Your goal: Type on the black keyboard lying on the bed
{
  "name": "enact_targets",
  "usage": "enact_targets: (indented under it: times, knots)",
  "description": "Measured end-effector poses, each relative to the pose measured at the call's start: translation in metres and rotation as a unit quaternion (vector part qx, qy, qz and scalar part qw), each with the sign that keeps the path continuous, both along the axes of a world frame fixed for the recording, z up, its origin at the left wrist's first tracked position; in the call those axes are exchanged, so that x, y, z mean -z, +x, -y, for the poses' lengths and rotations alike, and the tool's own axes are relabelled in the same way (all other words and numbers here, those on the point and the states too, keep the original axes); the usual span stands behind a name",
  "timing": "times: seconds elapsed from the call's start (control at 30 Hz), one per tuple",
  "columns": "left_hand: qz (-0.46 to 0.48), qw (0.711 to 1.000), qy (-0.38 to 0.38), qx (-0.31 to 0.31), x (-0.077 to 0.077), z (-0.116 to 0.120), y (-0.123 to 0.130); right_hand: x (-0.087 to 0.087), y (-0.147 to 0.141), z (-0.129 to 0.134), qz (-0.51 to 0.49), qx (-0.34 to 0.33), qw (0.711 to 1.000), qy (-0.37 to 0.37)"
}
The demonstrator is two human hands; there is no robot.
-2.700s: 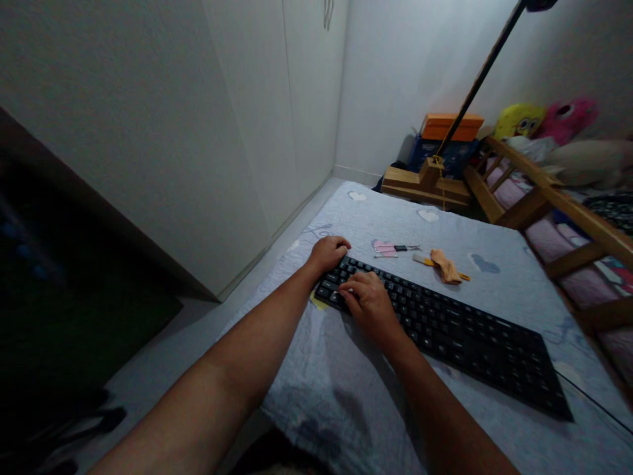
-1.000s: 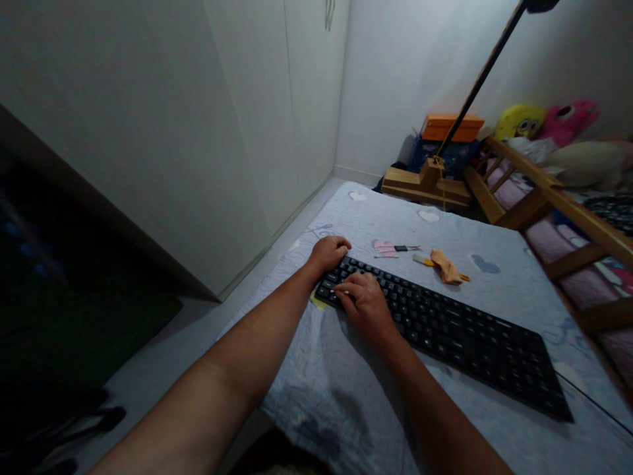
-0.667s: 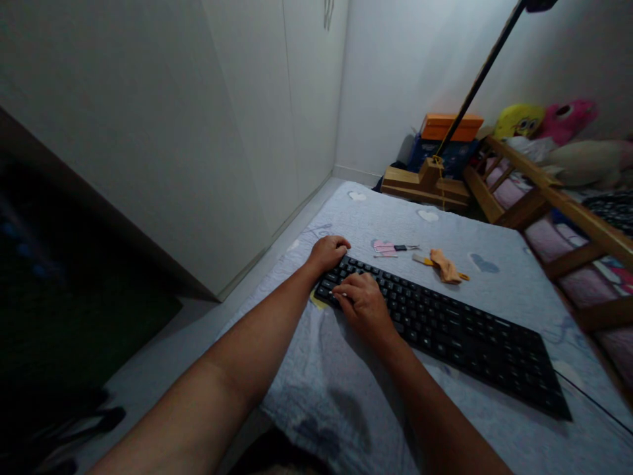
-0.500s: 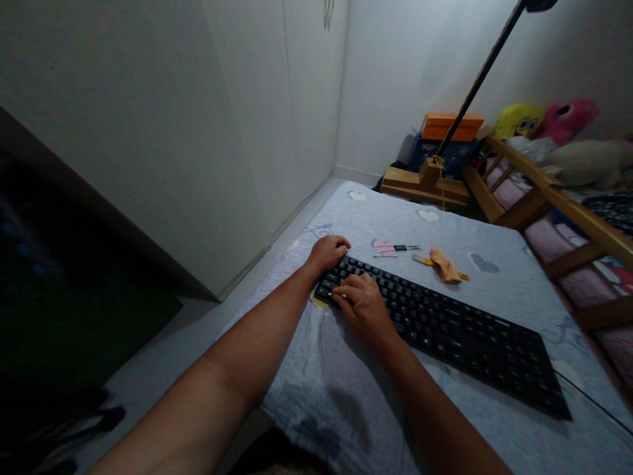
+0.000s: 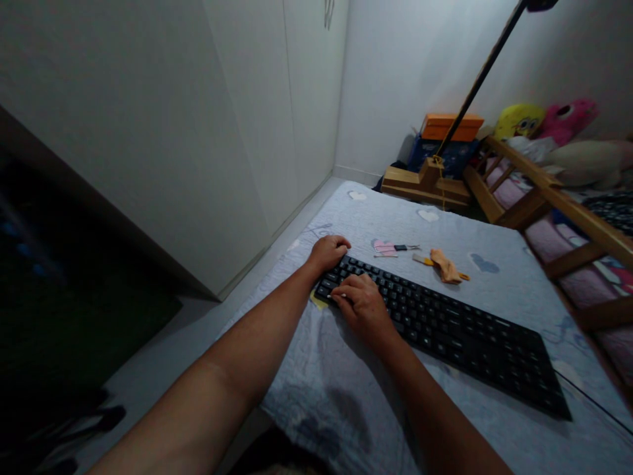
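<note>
A black keyboard (image 5: pixel 455 333) lies slantwise on the pale blue heart-patterned sheet (image 5: pixel 326 356). At its far left corner, my left hand (image 5: pixel 328 253) is closed over the edge, fingers curled and partly hidden. My right hand (image 5: pixel 363 302) rests over the left-end keys, thumb and fingers pinched on a thin white cotton swab (image 5: pixel 330 296); only small white bits of it show. Beyond the keyboard lie a small black-handled metal tool (image 5: pixel 406 247), another cotton swab (image 5: pixel 386 256), and an orange cloth (image 5: pixel 446 266) over a yellow-handled brush (image 5: pixel 423 260).
A tall white cabinet (image 5: pixel 247 132) stands along the left. At the back are a wooden stand (image 5: pixel 410 179) with a slanted dark pole (image 5: pixel 477 82) and an orange box (image 5: pixel 451 127). A wooden bed rail (image 5: pixel 568 198) runs along the right. The keyboard's cable (image 5: pixel 593 402) trails right.
Almost nothing differs. My right hand has shifted very slightly at the left-end keys; my left hand and the keyboard stay in place.
</note>
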State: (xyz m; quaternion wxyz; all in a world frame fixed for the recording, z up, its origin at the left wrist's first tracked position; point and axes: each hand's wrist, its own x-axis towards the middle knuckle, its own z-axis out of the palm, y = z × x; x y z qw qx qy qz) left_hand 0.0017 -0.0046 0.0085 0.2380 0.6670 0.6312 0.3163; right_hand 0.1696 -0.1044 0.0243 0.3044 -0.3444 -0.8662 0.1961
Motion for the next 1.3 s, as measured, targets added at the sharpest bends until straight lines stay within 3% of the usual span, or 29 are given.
enact_targets:
  times: [0.43, 1.3]
  knots:
    - [-0.002, 1.0, 0.005, 0.001, 0.0007, 0.0, -0.0002, 0.0019, -0.0024, 0.0, 0.005, 0.036, 0.999, 0.004]
    - [0.002, 1.0, -0.003, -0.001, -0.0005, 0.0005, -0.0004, 0.0007, 0.0035, 0.0036, 0.005, 0.004, 1.0, -0.007]
